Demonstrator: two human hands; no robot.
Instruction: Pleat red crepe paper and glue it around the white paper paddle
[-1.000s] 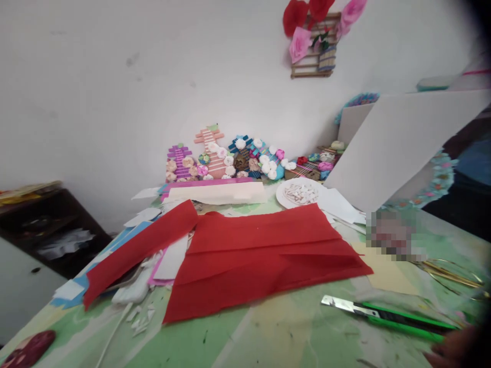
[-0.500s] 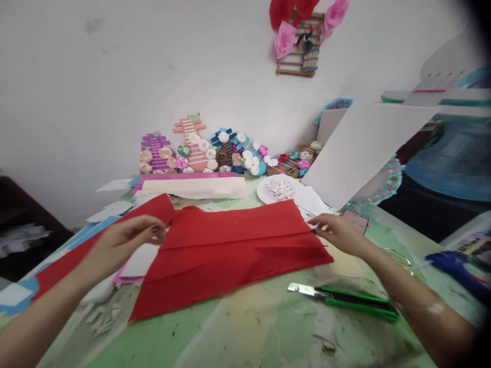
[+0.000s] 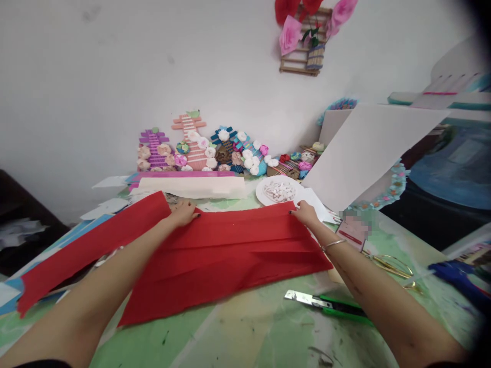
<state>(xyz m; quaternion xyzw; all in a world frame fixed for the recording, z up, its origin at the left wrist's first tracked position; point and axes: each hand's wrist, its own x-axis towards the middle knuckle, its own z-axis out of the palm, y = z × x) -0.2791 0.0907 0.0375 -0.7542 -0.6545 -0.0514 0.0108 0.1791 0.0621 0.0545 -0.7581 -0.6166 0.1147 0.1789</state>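
Your left hand (image 3: 183, 214) and right hand (image 3: 306, 213) pinch the far edge of the red sheet (image 3: 226, 260), nearer you than the white plate (image 3: 261, 193). It seems light, soft, easily torn; hold its corners gently.

At our grip: plain red sheet (image 3: 230, 266). Below our grip: patchy green-and-cream table (image 3: 215, 337). Nearer us: green-and-black cutter (image 3: 341, 307).

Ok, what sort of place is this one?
Probably a craft workroom: flower-covered decorations stand by the wall, and a green utility knife lies on the table near a large red sheet.
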